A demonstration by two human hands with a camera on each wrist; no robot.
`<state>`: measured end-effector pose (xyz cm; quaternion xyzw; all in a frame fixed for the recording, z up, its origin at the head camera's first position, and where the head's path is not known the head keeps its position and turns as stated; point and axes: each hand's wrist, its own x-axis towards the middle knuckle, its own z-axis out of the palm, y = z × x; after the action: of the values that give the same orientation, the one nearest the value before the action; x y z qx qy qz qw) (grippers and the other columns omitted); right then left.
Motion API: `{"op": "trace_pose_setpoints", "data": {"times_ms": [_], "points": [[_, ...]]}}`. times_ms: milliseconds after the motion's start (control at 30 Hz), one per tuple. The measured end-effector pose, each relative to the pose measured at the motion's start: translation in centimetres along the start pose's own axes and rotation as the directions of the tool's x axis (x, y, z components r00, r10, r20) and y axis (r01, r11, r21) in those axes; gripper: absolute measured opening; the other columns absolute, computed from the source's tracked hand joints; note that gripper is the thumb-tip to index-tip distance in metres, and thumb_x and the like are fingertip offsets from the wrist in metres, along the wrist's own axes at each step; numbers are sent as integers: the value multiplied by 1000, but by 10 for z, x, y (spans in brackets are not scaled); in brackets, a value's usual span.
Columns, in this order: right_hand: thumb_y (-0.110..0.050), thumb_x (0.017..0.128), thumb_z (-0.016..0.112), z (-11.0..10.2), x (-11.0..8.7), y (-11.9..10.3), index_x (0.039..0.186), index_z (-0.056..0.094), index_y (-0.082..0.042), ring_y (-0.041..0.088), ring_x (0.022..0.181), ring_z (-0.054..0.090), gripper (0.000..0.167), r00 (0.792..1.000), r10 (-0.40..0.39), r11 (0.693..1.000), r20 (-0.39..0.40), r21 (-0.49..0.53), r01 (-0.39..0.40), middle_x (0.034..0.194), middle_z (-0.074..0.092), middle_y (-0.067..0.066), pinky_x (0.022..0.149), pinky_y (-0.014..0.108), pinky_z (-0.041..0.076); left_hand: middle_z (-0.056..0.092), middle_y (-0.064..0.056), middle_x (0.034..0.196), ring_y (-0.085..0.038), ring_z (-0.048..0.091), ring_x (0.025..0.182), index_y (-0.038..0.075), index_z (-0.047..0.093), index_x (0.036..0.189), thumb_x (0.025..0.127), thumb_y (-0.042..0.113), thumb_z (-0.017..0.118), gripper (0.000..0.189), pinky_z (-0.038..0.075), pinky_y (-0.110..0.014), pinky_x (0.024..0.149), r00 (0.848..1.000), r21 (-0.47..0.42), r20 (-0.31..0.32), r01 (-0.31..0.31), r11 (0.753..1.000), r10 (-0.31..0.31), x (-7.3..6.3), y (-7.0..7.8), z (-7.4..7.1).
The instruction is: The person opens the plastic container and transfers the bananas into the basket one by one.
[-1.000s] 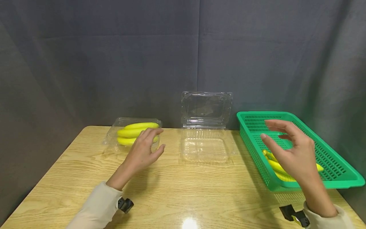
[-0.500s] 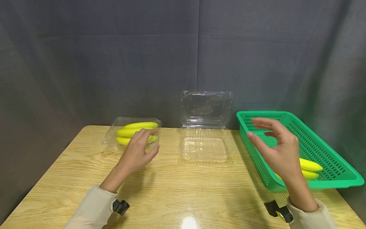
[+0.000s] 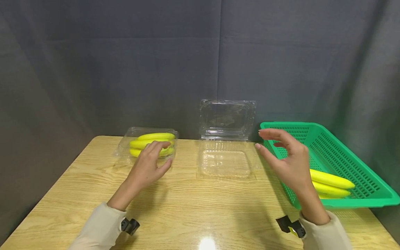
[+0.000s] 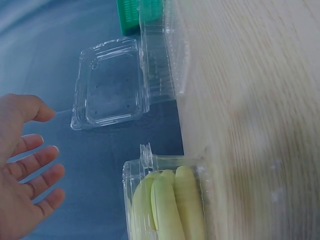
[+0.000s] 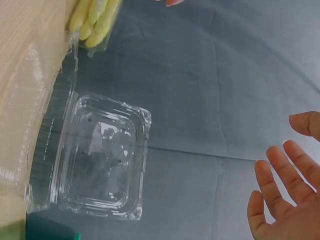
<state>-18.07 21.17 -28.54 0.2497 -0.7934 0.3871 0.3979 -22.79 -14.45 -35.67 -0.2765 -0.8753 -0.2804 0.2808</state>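
My left hand [image 3: 147, 169] hovers in front of a clear plastic box [image 3: 131, 133] at the table's left, fingers loosely bent and holding nothing. Several yellow bananas [image 3: 153, 136] lie inside that box; the left wrist view shows these bananas [image 4: 167, 210] behind its clear wall. At the middle back stands a second clear plastic clamshell box [image 3: 225, 163], its lid [image 3: 227, 118] raised upright, with nothing seen inside. My right hand [image 3: 289, 158] is in the air by the left rim of the green basket, thumb and fingers apart, holding nothing. Bananas [image 3: 331, 180] lie in the basket, partly hidden behind the right hand.
The green perforated basket [image 3: 353, 158] occupies the right side of the wooden table [image 3: 193, 205]. A dark grey curtain [image 3: 175, 69] hangs close behind the table's back edge. Small black cameras sit on both wrists.
My right hand has moved left from over the basket toward the open clamshell box, uncovering more of the bananas. My left hand has shifted slightly left. The boxes have stayed put.
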Motion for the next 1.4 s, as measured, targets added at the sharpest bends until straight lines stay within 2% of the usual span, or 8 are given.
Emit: {"op": "trace_pose_setpoints", "data": {"times_ms": [267,600,833,1067,1400], "points": [[2,74,80,13,4,-2,106,72,-7,6,94,61,34,1000,-28,999,14,31,28,103,70,3,76,21,45,63,-16,107,-33,56,99,-3,61,120,83,9,73,40,46,-49,85,1000,1,-6,31,1000,-31,-3,-4,-4],[-3,79,77,34,9,-5,108,71,-8,17,96,63,29,995,-72,995,63,74,67,105,70,1,76,25,45,63,-15,105,-33,57,97,-2,62,118,82,7,73,38,47,-48,81,1000,19,-26,18,1000,-17,-6,-9,-6],[-10,80,77,55,10,1,107,71,-9,17,95,64,27,987,-116,992,109,69,109,103,70,0,74,35,47,63,-15,106,-34,58,98,-2,63,114,83,5,73,33,49,-48,80,999,43,-43,15,999,-13,-10,-13,-11],[-13,80,77,68,10,0,106,72,-8,17,98,64,27,984,-95,993,148,88,82,103,70,0,79,41,50,64,-14,104,-34,59,96,-1,65,110,82,5,74,31,49,-49,80,998,52,-58,15,999,-12,-13,-16,-14],[-13,81,75,82,11,2,104,70,-4,19,100,64,25,966,-178,982,186,90,164,104,69,4,87,38,50,64,-14,105,-34,58,98,-1,63,114,84,9,73,34,48,-50,80,998,61,-44,37,997,-34,-16,-17,-17]]}}
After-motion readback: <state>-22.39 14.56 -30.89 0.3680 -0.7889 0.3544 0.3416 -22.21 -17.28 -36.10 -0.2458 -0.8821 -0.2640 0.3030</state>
